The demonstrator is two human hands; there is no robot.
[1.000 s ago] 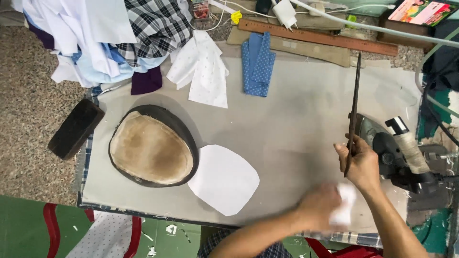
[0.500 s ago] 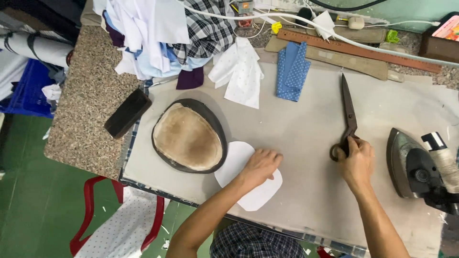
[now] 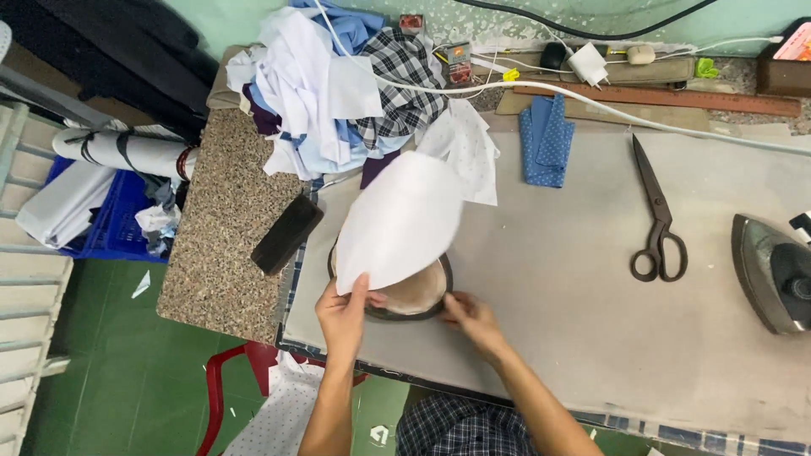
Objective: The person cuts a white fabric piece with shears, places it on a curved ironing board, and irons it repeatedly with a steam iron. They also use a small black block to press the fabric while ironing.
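Now the left hand (image 3: 345, 314) pinches the white cloth piece (image 3: 397, 221), lifted up over the oval pad (image 3: 414, 295); before, it lay flat beside the pad. The right hand (image 3: 470, 318) has let go of the scissors (image 3: 657, 218) and grips the pad's rim. The grey table cover (image 3: 549, 279) sits above a green floor (image 3: 101, 371).

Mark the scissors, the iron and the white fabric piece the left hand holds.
scissors (image 3: 658, 221): head view, on the pivot where the blades cross.
iron (image 3: 770, 272): head view, on the metal body's left half.
white fabric piece (image 3: 401, 221): head view, on the middle of the lifted sheet.
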